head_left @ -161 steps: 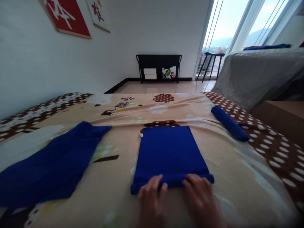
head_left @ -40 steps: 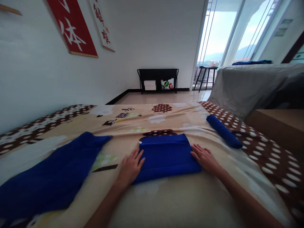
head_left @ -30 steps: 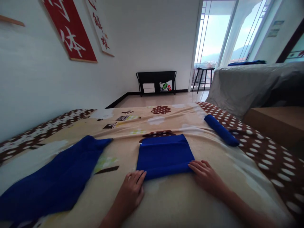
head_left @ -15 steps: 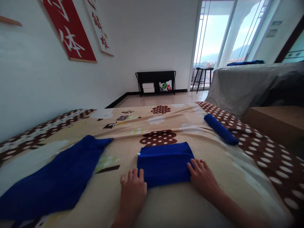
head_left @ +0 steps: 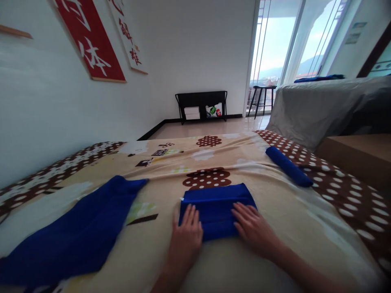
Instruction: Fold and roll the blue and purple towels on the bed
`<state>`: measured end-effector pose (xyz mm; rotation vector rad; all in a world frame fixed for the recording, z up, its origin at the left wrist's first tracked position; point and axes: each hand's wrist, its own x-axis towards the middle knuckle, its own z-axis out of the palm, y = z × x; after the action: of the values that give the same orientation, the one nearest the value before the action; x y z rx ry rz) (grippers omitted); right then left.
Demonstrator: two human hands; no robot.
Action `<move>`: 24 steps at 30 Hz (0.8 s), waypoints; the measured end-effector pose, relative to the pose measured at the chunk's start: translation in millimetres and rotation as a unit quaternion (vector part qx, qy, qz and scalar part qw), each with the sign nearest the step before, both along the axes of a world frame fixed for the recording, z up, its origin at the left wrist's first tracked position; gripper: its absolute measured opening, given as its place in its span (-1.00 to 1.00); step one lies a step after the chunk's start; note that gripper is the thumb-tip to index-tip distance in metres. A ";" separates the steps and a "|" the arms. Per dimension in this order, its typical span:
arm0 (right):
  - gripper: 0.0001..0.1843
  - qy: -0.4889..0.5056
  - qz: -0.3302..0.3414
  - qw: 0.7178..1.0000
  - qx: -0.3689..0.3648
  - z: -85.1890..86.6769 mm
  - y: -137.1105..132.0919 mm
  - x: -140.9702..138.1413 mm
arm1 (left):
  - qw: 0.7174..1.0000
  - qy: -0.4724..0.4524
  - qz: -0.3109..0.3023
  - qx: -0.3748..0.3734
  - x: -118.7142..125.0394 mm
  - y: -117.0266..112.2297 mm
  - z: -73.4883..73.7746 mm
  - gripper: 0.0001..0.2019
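A folded blue cloth (head_left: 216, 211) lies flat in front of me, with a small white tag at its far left corner. My left hand (head_left: 187, 230) rests on its left part, fingers stretched forward over the fabric. On the right part lies my right hand (head_left: 252, 228), its fingers extended and pointing inward. Neither hand grips the cloth. To the left, a larger blue cloth (head_left: 79, 232) is spread out with soft creases. Farther off on the right sits a rolled blue cloth (head_left: 288, 166).
Everything lies on a bed with a patterned beige blanket (head_left: 159, 252) and brown dotted borders. A grey-covered piece of furniture (head_left: 305, 110) and a brown box (head_left: 360, 158) stand at the right. A black rack (head_left: 201, 99) is by the far wall, a stool (head_left: 262, 91) near the window.
Both hands have moved from the folded cloth's side edges inward onto its top, and their fingers have flattened out. The view has shifted slightly.
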<state>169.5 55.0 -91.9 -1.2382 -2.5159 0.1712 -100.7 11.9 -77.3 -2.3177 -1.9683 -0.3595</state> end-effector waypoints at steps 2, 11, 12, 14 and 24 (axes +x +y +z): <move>-0.46 0.010 0.060 0.997 -0.037 2.6 -0.3 -21.5 | 0.994 -0.025 -0.088 -0.055 20.9 7.7 5.7 -0.51; -0.49 0.072 -0.108 0.989 -0.065 -3.3 67.1 71.2 | 0.995 -0.095 0.036 -0.006 -76.1 26.1 7.2 -0.63; -0.50 0.086 -0.128 0.986 -0.065 -4.1 77.1 74.4 | 0.993 -0.113 0.043 0.012 -82.9 33.3 8.8 -0.66; -0.51 0.102 -0.161 0.980 -0.062 -5.4 98.8 67.7 | 0.990 -0.132 0.035 0.033 -84.7 54.2 12.7 -0.68; -0.69 0.125 -0.171 0.974 -0.078 -17.3 165.0 30.6 | 0.980 -0.200 0.023 0.012 -80.5 138.5 2.4 -0.95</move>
<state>200.0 220.0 -109.2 -1.5801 -2.0737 0.4194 -181.2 150.4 -75.0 -2.3224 -2.1578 -0.9024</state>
